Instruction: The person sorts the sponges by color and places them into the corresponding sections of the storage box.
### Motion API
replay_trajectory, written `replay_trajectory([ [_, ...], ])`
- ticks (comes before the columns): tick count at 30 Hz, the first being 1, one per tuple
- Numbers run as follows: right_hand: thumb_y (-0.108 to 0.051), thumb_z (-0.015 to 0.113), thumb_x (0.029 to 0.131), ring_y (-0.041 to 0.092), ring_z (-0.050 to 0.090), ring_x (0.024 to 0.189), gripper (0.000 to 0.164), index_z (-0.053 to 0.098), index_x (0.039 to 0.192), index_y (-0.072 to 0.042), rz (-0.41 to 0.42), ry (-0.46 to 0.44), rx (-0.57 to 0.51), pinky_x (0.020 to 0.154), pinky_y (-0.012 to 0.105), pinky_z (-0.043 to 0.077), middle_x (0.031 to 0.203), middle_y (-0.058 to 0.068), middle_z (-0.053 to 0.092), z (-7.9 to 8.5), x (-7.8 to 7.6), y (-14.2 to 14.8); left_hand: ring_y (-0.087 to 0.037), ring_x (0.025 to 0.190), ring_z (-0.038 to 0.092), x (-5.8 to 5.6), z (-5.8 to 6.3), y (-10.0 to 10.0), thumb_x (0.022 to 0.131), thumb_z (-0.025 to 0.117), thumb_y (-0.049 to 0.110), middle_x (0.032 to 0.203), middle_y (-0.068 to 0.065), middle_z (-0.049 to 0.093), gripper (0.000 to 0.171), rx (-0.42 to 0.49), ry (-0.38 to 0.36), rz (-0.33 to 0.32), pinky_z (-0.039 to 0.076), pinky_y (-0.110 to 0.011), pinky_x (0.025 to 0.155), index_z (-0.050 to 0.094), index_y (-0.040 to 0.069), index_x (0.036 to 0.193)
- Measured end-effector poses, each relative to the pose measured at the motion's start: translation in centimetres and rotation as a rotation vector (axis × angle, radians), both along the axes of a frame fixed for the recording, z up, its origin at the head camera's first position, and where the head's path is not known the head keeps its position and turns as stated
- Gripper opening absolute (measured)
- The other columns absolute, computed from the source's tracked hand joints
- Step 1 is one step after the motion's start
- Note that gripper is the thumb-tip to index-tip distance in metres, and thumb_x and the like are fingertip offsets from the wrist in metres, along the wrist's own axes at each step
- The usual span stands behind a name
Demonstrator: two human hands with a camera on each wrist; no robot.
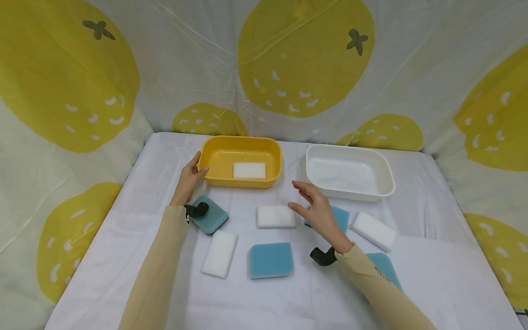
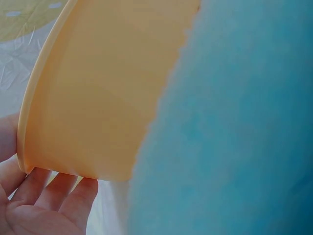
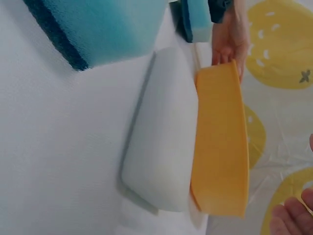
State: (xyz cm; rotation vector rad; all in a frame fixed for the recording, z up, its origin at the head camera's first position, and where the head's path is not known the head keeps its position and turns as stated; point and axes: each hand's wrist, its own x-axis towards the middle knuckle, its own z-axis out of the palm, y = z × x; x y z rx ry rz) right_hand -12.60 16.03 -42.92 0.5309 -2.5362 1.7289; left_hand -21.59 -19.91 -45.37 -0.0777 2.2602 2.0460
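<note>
At the left end of the yellow plastic basin [image 1: 239,183], my left hand [image 1: 190,179] grips the rim, thumb at the near corner and fingers along the outer wall. A white sponge [image 1: 249,170] lies inside that basin. My right hand [image 1: 315,208], fingers loosely spread and holding nothing, hovers above a partly covered blue sponge [image 1: 340,217]. To its left lies another white sponge [image 1: 276,217], which appears large in the right wrist view. Beside my left wrist is a blue scouring sponge [image 1: 209,215], filling much of the left wrist view.
A white plastic basin [image 1: 350,195] stands at the back right. Nearer me lie a white sponge [image 1: 220,253] and a blue sponge [image 1: 271,260]. On the right are a white sponge [image 1: 374,231] and a blue sponge [image 1: 384,268], partly under my right sleeve. Lemon-print cloth [image 1: 305,68] hangs behind.
</note>
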Motion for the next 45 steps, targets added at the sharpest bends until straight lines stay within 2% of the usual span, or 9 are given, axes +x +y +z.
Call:
replay_trajectory([
  [7, -0.003, 0.073, 0.083, 0.030, 0.045, 0.126, 0.058, 0.048, 0.135, 0.004, -0.015, -0.036, 0.020, 0.105, 0.033, 0.037, 0.136, 0.018, 0.048, -0.8, 0.9, -0.4, -0.021, 0.143, 0.017, 0.4, 0.9, 0.3, 0.098, 0.049, 0.000, 0.159, -0.008, 0.009, 0.066, -0.011, -0.006, -0.002, 0.027, -0.032, 0.110, 0.012, 0.005, 0.152],
  [11, 0.000, 0.074, 0.081, 0.031, 0.044, 0.127, 0.059, 0.049, 0.135, 0.004, 0.001, -0.031, 0.012, 0.106, 0.032, 0.036, 0.136, 0.018, 0.048, -2.3, 1.2, -0.8, -0.018, 0.142, 0.020, -0.2, -0.5, -0.1, 0.099, 0.051, 0.004, 0.159, -0.004, 0.011, 0.066, -0.039, 0.009, 0.010, 0.029, -0.028, 0.109, 0.014, 0.008, 0.153],
  [14, -0.002, 0.077, 0.079, 0.029, 0.045, 0.126, 0.059, 0.052, 0.133, 0.003, 0.013, -0.002, 0.017, 0.105, 0.029, 0.036, 0.134, 0.016, 0.051, -3.4, 1.4, -1.1, -0.019, 0.142, 0.020, -0.3, -0.7, -0.1, 0.099, 0.051, 0.004, 0.159, -0.005, 0.011, 0.066, -0.043, 0.019, 0.006, 0.029, -0.029, 0.109, 0.013, 0.007, 0.153],
  [21, -0.004, 0.079, 0.077, 0.031, 0.047, 0.125, 0.062, 0.053, 0.133, 0.001, 0.019, 0.083, 0.124, 0.103, 0.044, 0.040, 0.133, 0.015, 0.053, -4.8, 1.8, -1.4, -0.020, 0.142, 0.020, -0.1, -0.7, -0.1, 0.099, 0.051, 0.004, 0.159, -0.006, 0.011, 0.066, -0.037, 0.047, -0.006, 0.030, -0.030, 0.109, 0.013, 0.005, 0.153],
  [26, -0.006, 0.080, 0.077, 0.030, 0.046, 0.125, 0.062, 0.053, 0.133, -0.001, 0.021, 0.084, 0.156, 0.103, 0.047, 0.039, 0.134, 0.013, 0.052, -5.2, 1.8, -1.5, -0.020, 0.142, 0.021, 0.0, -0.4, -0.1, 0.099, 0.050, 0.003, 0.159, -0.005, 0.010, 0.066, -0.022, 0.039, -0.010, 0.030, -0.030, 0.108, 0.012, 0.004, 0.153],
  [31, -0.006, 0.079, 0.078, 0.030, 0.044, 0.128, 0.062, 0.052, 0.134, -0.001, 0.025, 0.041, 0.177, 0.104, 0.047, 0.037, 0.136, 0.014, 0.051, -5.2, 1.8, -1.5, -0.023, 0.142, 0.019, 0.6, 1.1, 0.3, 0.098, 0.049, -0.001, 0.159, -0.008, 0.009, 0.065, 0.011, 0.013, -0.014, 0.027, -0.034, 0.110, 0.012, 0.002, 0.152],
  [36, -0.007, 0.080, 0.077, 0.032, 0.043, 0.129, 0.063, 0.053, 0.134, -0.003, 0.023, -0.005, 0.219, 0.104, 0.049, 0.037, 0.138, 0.015, 0.049, -5.1, 1.7, -1.6, -0.025, 0.142, 0.019, 1.2, 2.2, 0.7, 0.098, 0.048, -0.002, 0.158, -0.010, 0.009, 0.065, -0.010, 0.000, -0.017, 0.027, -0.034, 0.110, 0.012, 0.002, 0.152],
  [41, -0.004, 0.081, 0.074, 0.035, 0.040, 0.131, 0.066, 0.053, 0.134, -0.003, 0.022, -0.037, 0.243, 0.105, 0.052, 0.035, 0.139, 0.018, 0.047, -5.2, 1.7, -1.6, -0.024, 0.142, 0.019, 1.2, 2.2, 0.7, 0.098, 0.048, -0.001, 0.158, -0.010, 0.009, 0.064, -0.017, -0.004, -0.014, 0.027, -0.034, 0.110, 0.013, 0.003, 0.152],
  [45, -0.003, 0.081, 0.074, 0.036, 0.037, 0.133, 0.066, 0.053, 0.134, -0.002, 0.025, -0.060, 0.258, 0.107, 0.052, 0.032, 0.140, 0.019, 0.046, -5.3, 1.6, -1.6, -0.023, 0.142, 0.018, 0.8, 1.4, 0.4, 0.098, 0.049, -0.001, 0.159, -0.009, 0.009, 0.066, 0.004, 0.001, -0.011, 0.027, -0.034, 0.110, 0.012, 0.003, 0.152],
])
